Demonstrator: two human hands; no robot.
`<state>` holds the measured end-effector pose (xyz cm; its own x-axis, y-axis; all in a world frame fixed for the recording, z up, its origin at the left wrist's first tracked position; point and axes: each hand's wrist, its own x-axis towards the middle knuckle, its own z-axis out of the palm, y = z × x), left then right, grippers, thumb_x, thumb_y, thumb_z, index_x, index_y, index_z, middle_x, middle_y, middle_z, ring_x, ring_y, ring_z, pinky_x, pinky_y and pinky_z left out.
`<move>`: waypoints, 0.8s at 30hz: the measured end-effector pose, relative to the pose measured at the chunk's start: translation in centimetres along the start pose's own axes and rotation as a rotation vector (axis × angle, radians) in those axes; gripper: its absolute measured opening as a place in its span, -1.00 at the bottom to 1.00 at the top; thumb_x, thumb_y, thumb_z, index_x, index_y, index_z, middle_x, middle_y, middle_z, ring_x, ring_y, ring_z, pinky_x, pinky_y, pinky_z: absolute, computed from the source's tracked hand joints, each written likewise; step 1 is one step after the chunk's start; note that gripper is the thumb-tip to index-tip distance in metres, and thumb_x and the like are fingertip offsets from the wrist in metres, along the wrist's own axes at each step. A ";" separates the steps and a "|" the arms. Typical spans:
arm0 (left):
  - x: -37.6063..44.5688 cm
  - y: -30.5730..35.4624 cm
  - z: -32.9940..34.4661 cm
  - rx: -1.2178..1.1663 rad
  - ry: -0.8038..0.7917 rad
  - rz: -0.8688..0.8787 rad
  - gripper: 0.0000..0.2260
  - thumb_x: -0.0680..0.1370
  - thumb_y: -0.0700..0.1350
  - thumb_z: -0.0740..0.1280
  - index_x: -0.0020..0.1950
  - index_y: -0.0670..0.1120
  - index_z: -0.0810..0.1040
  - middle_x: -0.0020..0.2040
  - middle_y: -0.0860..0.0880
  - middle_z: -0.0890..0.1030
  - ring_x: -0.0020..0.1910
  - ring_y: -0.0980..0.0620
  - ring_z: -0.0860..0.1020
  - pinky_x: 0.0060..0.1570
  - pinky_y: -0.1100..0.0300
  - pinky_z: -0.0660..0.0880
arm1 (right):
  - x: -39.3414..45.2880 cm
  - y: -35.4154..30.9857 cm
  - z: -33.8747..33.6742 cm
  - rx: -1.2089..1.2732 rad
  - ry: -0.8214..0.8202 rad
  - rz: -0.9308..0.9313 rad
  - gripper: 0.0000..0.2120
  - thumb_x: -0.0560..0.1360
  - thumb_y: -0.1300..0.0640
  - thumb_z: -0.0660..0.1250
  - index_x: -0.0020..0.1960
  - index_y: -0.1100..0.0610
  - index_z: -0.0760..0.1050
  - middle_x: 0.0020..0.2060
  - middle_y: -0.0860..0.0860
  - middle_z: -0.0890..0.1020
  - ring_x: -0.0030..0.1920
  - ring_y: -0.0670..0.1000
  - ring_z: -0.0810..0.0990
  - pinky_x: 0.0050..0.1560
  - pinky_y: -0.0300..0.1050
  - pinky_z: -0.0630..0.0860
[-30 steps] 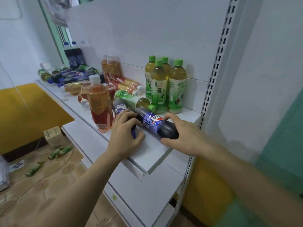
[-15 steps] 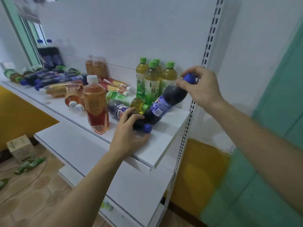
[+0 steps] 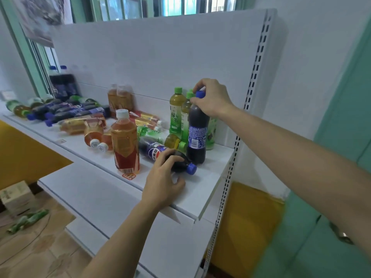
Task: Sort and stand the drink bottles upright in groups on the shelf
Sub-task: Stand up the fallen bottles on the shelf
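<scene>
While right hand (image 3: 213, 97) pinches upright cola (image 3: 197, 135) cap, left hand (image 3: 163, 178) grips lying cola (image 3: 160, 152); you stand it at 9 o'clock of first.

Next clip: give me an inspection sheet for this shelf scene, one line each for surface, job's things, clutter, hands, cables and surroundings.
Surface: white shelf, front right part bare.
Job's things: upright cola bottle stands in front of the upright green tea bottles; lying cola bottle beside it, cap toward the front; one orange tea bottle upright near the front edge; many more bottles lying farther left.
Clutter: label scrap at the shelf edge.
Hands: right hand has its grip at the upright cola's cap; left hand holds the lying cola.
Cables: thin cord on the floor.
Surroundings: cardboard box and green bottles on the floor.
</scene>
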<state>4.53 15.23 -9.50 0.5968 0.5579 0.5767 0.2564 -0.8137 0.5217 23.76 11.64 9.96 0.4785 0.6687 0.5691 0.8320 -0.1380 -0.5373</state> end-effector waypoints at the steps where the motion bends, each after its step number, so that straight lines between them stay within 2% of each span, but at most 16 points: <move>1: 0.0 0.0 0.0 -0.003 0.003 0.000 -0.54 0.44 -0.16 0.51 0.22 0.21 0.46 0.45 0.26 0.29 0.23 0.28 0.27 0.13 0.31 0.41 | -0.1 -0.1 -0.1 -0.022 -0.015 -0.007 -0.78 0.48 0.07 0.50 0.08 0.03 0.57 0.00 -0.01 0.58 -0.02 0.02 0.57 -0.05 -0.18 0.44; 5: 0.1 -0.1 0.2 -0.016 0.033 -0.017 -0.55 0.47 -0.24 0.48 0.23 0.17 0.47 0.45 0.20 0.35 0.24 0.18 0.37 0.17 0.29 0.45 | -1.3 -0.1 -0.4 -0.023 -0.014 -0.040 -0.68 0.48 0.08 0.46 0.19 0.00 0.49 0.07 0.01 0.54 0.04 0.05 0.55 0.02 -0.06 0.53; 8: 0.1 -0.1 0.4 -0.013 0.068 -0.047 -0.57 0.47 -0.26 0.48 0.24 0.11 0.50 0.44 0.14 0.40 0.30 0.06 0.45 0.23 0.20 0.48 | -4.0 0.6 0.2 0.016 0.179 -0.114 -0.70 0.49 0.11 0.39 0.19 0.01 0.43 0.08 0.03 0.49 0.03 0.00 0.53 0.04 -0.05 0.55; 10: 0.1 -0.2 0.5 -0.008 0.083 -0.058 -0.58 0.47 -0.27 0.48 0.24 0.08 0.52 0.43 0.13 0.41 0.33 0.04 0.45 0.23 0.24 0.45 | -6.8 1.6 1.3 0.055 0.263 -0.185 -0.75 0.49 0.15 0.36 0.13 0.03 0.41 -0.01 0.01 0.50 -0.05 -0.02 0.53 -0.03 -0.02 0.57; 14: -0.1 -0.3 0.4 -0.001 0.121 -0.023 -0.61 0.46 -0.30 0.43 0.21 0.05 0.54 0.40 0.14 0.44 0.32 0.12 0.43 0.16 0.34 0.40 | -13.9 4.4 5.8 0.133 0.059 -0.166 -0.81 0.54 0.10 0.34 0.06 0.00 0.34 -0.24 -0.03 0.50 -0.26 -0.04 0.53 -0.23 0.04 0.57; 17: -0.5 -0.2 0.4 -0.013 0.128 -0.016 -0.64 0.46 -0.29 0.44 0.19 0.03 0.56 0.38 0.13 0.47 0.29 0.19 0.43 0.14 0.51 0.32 | -17.2 6.1 8.5 0.081 -0.116 -0.081 -0.77 0.56 -0.06 0.33 0.07 -0.06 0.29 -0.17 -0.05 0.52 -0.23 -0.04 0.54 -0.19 0.06 0.59; 19: -0.6 0.0 0.3 -0.028 0.139 -0.038 -0.65 0.46 -0.30 0.43 0.17 0.02 0.57 0.36 0.13 0.49 0.26 0.23 0.43 0.11 0.56 0.29 | -17.4 6.3 8.9 0.119 -0.169 -0.038 -0.72 0.55 -0.10 0.35 0.08 -0.08 0.27 -0.12 -0.06 0.54 -0.20 -0.05 0.57 -0.16 0.07 0.61; 21: -0.6 0.2 0.2 -0.020 0.170 -0.083 -0.69 0.47 -0.30 0.42 0.14 0.01 0.57 0.31 0.11 0.51 0.21 0.19 0.46 0.08 0.49 0.35 | -17.0 6.2 8.8 0.113 -0.202 -0.074 -0.73 0.56 -0.05 0.36 0.07 -0.08 0.27 -0.13 -0.06 0.56 -0.20 -0.06 0.58 -0.18 0.03 0.61; 24: -1.8 0.2 0.3 0.044 0.278 -0.221 -0.84 0.48 -0.22 0.37 0.00 0.00 0.55 0.12 0.07 0.53 0.05 0.09 0.50 -0.06 0.31 0.41 | -17.3 5.8 8.1 0.079 -0.179 -0.152 -0.76 0.56 0.02 0.36 0.06 -0.07 0.28 -0.17 -0.04 0.56 -0.28 -0.10 0.55 -0.30 -0.13 0.53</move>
<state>3.75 14.02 -10.61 0.2945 0.7398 0.6050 0.3921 -0.6709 0.6294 18.07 5.21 -8.07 0.2864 0.7973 0.5313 0.8627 0.0266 -0.5050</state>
